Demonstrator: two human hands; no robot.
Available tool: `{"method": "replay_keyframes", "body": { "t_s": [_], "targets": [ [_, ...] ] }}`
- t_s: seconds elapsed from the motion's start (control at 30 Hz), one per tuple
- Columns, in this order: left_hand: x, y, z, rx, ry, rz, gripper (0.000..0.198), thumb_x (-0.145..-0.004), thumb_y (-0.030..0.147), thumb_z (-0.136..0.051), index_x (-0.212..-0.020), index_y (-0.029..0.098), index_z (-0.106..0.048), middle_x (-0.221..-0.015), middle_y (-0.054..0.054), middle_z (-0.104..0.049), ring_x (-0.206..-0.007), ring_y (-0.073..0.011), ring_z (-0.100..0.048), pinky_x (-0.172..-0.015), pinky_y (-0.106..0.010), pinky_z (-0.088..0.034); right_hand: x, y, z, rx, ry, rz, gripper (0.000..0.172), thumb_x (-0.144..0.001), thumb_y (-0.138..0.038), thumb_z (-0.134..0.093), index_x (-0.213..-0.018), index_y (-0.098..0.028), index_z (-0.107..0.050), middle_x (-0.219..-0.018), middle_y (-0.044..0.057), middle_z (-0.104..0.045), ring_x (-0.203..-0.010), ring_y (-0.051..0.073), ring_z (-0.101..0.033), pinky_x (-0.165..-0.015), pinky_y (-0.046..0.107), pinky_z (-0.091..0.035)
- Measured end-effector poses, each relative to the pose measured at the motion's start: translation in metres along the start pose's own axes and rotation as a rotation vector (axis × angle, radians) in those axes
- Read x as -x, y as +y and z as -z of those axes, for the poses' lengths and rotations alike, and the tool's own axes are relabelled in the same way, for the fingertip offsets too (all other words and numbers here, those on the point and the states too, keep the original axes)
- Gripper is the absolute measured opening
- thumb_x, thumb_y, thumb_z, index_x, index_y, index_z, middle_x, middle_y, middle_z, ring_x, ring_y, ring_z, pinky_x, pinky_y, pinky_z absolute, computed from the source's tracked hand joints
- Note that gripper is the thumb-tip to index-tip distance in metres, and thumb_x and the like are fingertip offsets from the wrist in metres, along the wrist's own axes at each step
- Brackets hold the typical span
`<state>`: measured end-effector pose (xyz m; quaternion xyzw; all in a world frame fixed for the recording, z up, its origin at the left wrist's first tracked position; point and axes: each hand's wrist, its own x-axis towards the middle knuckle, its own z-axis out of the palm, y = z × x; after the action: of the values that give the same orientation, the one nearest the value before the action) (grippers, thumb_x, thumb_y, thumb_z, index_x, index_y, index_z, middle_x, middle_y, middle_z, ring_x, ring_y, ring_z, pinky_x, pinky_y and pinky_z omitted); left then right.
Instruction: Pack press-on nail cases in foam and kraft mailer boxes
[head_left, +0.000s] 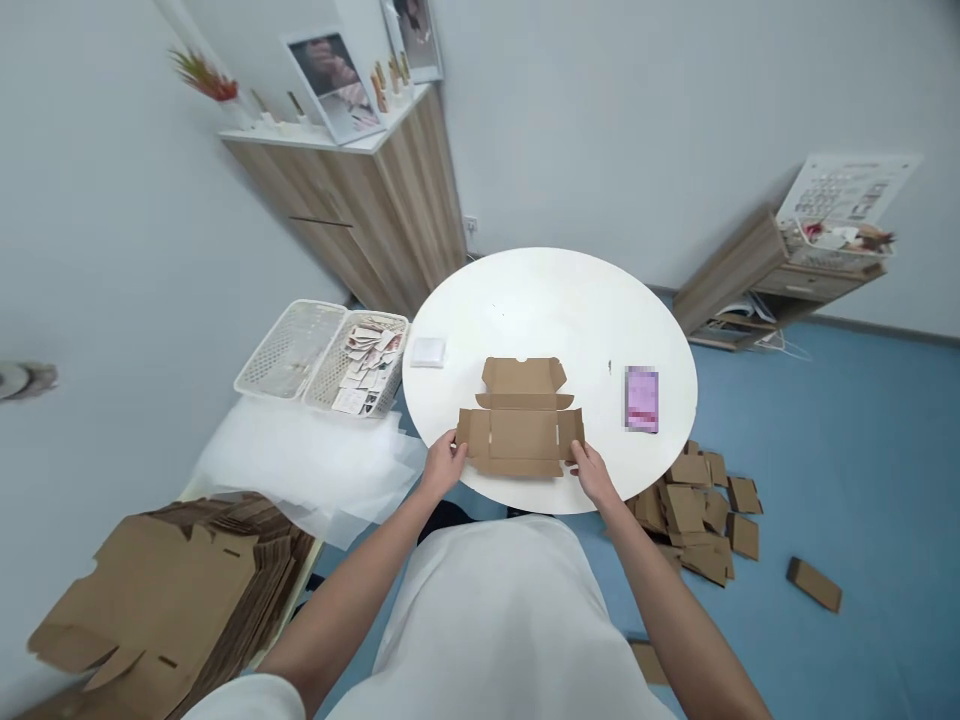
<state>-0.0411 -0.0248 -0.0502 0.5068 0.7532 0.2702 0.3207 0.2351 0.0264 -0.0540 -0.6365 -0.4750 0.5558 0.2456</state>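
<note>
A flat, unfolded brown cardboard box blank (pixel 522 418) lies on the near part of a round white table (pixel 555 300). My left hand (pixel 444 464) grips the blank's left side flap, fingers curled over its edge. On the other side, my right hand (pixel 592 472) pinches the right side flap at its near corner. Both flaps still lie nearly flat on the tabletop.
A purple phone (pixel 642 399) and a small white pad (pixel 428 351) lie on the table. Two white baskets (pixel 300 350) hold cards at left. A stack of flat cardboard blanks (pixel 165 590) sits near left; folded boxes (pixel 694 505) litter the blue floor at right.
</note>
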Motion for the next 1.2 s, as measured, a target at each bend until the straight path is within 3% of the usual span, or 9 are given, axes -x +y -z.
{"method": "replay_keyframes", "body": {
  "t_s": [0.23,0.33,0.43,0.53,0.63,0.83,0.97,1.07,1.2],
  "targets": [
    [-0.035,0.013,-0.028,-0.053,-0.035,0.13,0.029,-0.077,0.026,-0.045,-0.103,0.016,-0.052,-0.088,-0.005,-0.061,-0.071,-0.0146,-0.059,-0.069,-0.028,-0.045,-0.027,0.014,0.018,0.112,-0.076,-0.062,0.041,-0.077,-0.048,-0.035,-0.079,-0.014,-0.058,-0.078,0.007,-0.062,-0.071,0.018,-0.055,-0.065,0.029,-0.042],
    [-0.037,0.019,-0.032,-0.18,0.04,0.112,0.044,-0.076,0.031,-0.048,-0.116,0.014,-0.044,-0.105,-0.01,-0.056,-0.093,-0.0201,-0.055,-0.08,-0.033,-0.043,-0.033,0.011,0.019,0.133,-0.15,0.027,0.044,-0.077,-0.05,-0.038,-0.09,-0.014,-0.059,-0.087,0.007,-0.062,-0.08,0.02,-0.055,-0.073,0.031,-0.042],
    [-0.027,0.028,-0.037,-0.387,0.104,-0.002,0.058,-0.073,0.04,-0.052,-0.123,0.015,-0.037,-0.125,-0.015,-0.041,-0.117,-0.0282,-0.037,-0.091,-0.043,-0.033,-0.041,0.008,0.024,0.178,-0.033,0.072,0.055,-0.073,-0.054,-0.044,-0.109,-0.014,-0.053,-0.11,0.011,-0.055,-0.098,0.023,-0.05,-0.083,0.036,-0.04],
    [-0.015,0.038,-0.043,-0.535,-0.049,-0.203,0.063,-0.068,0.049,-0.057,-0.121,0.019,-0.042,-0.131,-0.014,-0.035,-0.122,-0.0319,-0.028,-0.096,-0.047,-0.023,-0.055,0.001,0.032,0.184,0.094,0.075,0.064,-0.073,-0.056,-0.045,-0.122,-0.016,-0.043,-0.125,0.013,-0.043,-0.107,0.023,-0.045,-0.089,0.038,-0.037],
    [-0.009,0.044,-0.05,-0.613,-0.214,-0.348,0.061,-0.064,0.046,-0.063,-0.118,0.023,-0.045,-0.13,-0.012,-0.039,-0.122,-0.0317,-0.028,-0.098,-0.047,-0.018,-0.078,-0.014,0.039,0.169,0.071,0.102,0.064,-0.073,-0.055,-0.047,-0.126,-0.02,-0.039,-0.127,0.011,-0.043,-0.108,0.022,-0.046,-0.091,0.038,-0.037],
    [-0.017,0.038,-0.059,-0.666,-0.283,-0.397,0.053,-0.072,0.028,-0.058,-0.121,0.023,-0.042,-0.117,-0.01,-0.051,-0.11,-0.0255,-0.044,-0.097,-0.045,-0.02,-0.133,-0.033,0.029,0.029,-0.016,0.062,0.052,-0.075,-0.046,-0.049,-0.12,-0.022,-0.044,-0.115,0.009,-0.054,-0.096,0.018,-0.055,-0.085,0.036,-0.042],
    [-0.023,0.032,-0.056,-0.662,-0.299,-0.41,0.049,-0.076,0.028,-0.053,-0.123,0.022,-0.04,-0.118,-0.01,-0.051,-0.108,-0.0232,-0.047,-0.096,-0.043,-0.024,-0.151,-0.025,0.016,0.017,0.048,0.015,0.039,-0.073,-0.033,-0.051,-0.109,-0.019,-0.052,-0.101,0.007,-0.06,-0.076,0.015,-0.061,-0.077,0.034,-0.047],
    [-0.029,0.032,-0.048,-0.679,-0.295,-0.444,0.053,-0.077,0.033,-0.052,-0.126,0.021,-0.037,-0.127,-0.011,-0.044,-0.117,-0.0238,-0.04,-0.097,-0.04,-0.025,-0.151,-0.019,0.01,0.042,0.067,0.023,0.035,-0.071,-0.025,-0.051,-0.104,-0.019,-0.055,-0.097,0.005,-0.06,-0.071,0.014,-0.062,-0.073,0.032,-0.048],
    [-0.04,0.036,-0.037,-0.753,-0.283,-0.484,0.069,-0.072,0.041,-0.055,-0.132,0.017,-0.029,-0.139,-0.014,-0.028,-0.129,-0.0279,-0.019,-0.102,-0.044,-0.016,-0.141,-0.018,0.005,0.08,0.017,0.037,0.037,-0.069,-0.022,-0.051,-0.106,-0.018,-0.056,-0.083,0.003,-0.063,-0.07,0.014,-0.062,-0.073,0.032,-0.048]
  ]
}}
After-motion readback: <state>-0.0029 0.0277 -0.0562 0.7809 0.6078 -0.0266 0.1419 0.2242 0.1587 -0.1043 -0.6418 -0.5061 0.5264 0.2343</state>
